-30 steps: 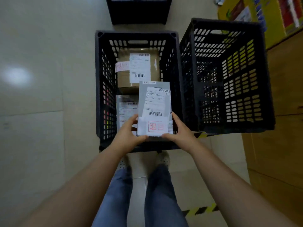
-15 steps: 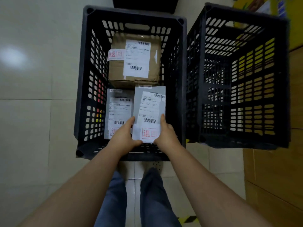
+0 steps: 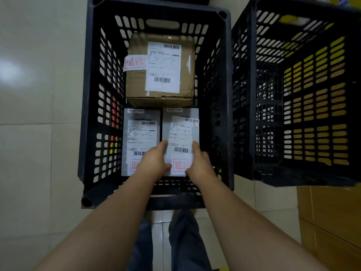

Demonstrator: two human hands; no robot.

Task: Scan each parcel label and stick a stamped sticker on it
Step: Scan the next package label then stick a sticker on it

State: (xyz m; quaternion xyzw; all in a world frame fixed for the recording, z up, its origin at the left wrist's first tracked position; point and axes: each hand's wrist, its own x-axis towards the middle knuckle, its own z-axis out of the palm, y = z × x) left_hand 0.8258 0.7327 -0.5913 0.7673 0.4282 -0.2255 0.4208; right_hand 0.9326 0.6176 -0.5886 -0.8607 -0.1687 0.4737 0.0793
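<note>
Head view: both hands setting a stickered grey parcel into the black crate.
Letting go unevenly could tip it onto the neighbouring parcel, hiding that label. Left hand and right hand reach down, pinching its near corners, arms extended.

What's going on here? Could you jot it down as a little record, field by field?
Place: black slotted plastic crate on pale floor tiles
Contents: brown cardboard box; two flat grey mailer parcels
Left parcel: lies flat
Right parcel: held by left hand and right hand
Red-stamped stickers: on all three
Neighbour: second black crate, contents not visible
</note>
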